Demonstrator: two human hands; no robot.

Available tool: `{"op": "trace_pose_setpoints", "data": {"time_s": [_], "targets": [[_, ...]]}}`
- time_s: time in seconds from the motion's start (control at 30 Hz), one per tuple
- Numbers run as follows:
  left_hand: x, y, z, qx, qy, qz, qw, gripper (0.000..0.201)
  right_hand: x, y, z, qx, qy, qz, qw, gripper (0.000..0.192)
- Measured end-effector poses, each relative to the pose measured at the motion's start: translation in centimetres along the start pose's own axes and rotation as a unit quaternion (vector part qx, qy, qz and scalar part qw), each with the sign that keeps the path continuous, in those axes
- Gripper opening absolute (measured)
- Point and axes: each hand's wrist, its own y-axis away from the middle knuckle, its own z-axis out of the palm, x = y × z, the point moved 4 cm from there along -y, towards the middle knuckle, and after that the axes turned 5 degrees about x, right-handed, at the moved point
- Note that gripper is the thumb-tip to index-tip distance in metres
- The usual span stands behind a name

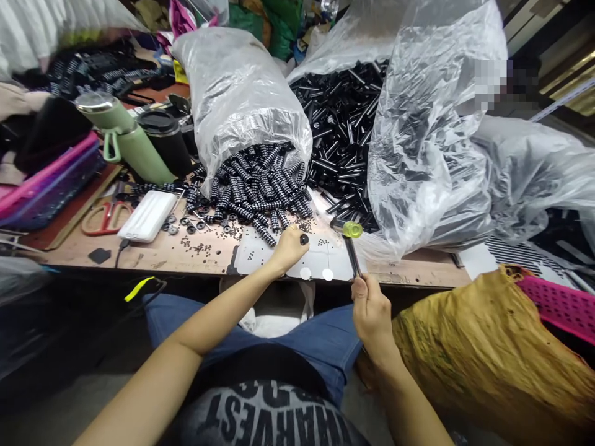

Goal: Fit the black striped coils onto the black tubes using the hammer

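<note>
Two bare hands are at work over the front of the desk [153, 261]. Left hand [288, 251]: fingers curled closed around a black cylindrical piece [304, 239], of which only the round end shows. It is held over the pale sheet [338, 263]; whether it touches the sheet cannot be told. Right hand [373, 308]: fingers wrapped firmly round the lower handle of a mallet [352, 253], its yellow-green head tilted up, right of the left hand and apart from it.

Behind the left hand, black ridged rods [253, 186] spill from the mouth of a clear plastic bag [251, 93]. Smooth black tubes [344, 124] are heaped to their right. Small dark beads [199, 249] lie loose on the desk and sheet.

Hazards, in the inspector's judgement: the piece protrudes little from the grip, so an off-centre blow could catch the left hand's fingers. Vibration could scatter the beads over the front edge, which has no visible lip. The ridged rods, loosely stacked, could slide forward into the working area if knocked. A cable [118, 253] hangs from the white power bank [147, 217] over the edge; a snag could drag it off.
</note>
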Motion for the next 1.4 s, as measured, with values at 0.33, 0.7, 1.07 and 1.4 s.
{"op": "trace_pose_setpoints", "data": {"time_s": [0.33, 0.7, 1.07, 1.4], "targets": [[1.8, 1.1, -0.1, -0.056, -0.07, 0.006, 0.996, 0.005, 1.8, 0.4, 2.8, -0.053, 0.101, 0.02, 0.993, 0.045], [-4.5, 0.7, -6.5, 0.003, -0.263, -0.178, 0.948, 0.045, 8.2, -2.3, 6.9, -0.074, 0.293, 0.022, 0.953, 0.034], [-8.3, 0.2, -5.1, 0.019, -0.042, -0.187, 0.981, 0.051, 6.4, -19.0, 9.7, -0.077, 0.224, -0.117, 0.964, 0.033], [-5.1, 2.1, -4.2, -0.027, 0.398, -0.228, 0.888, 0.049, -0.9, -13.0, 12.8, -0.184, -0.342, -0.014, 0.921, 0.045]]}}
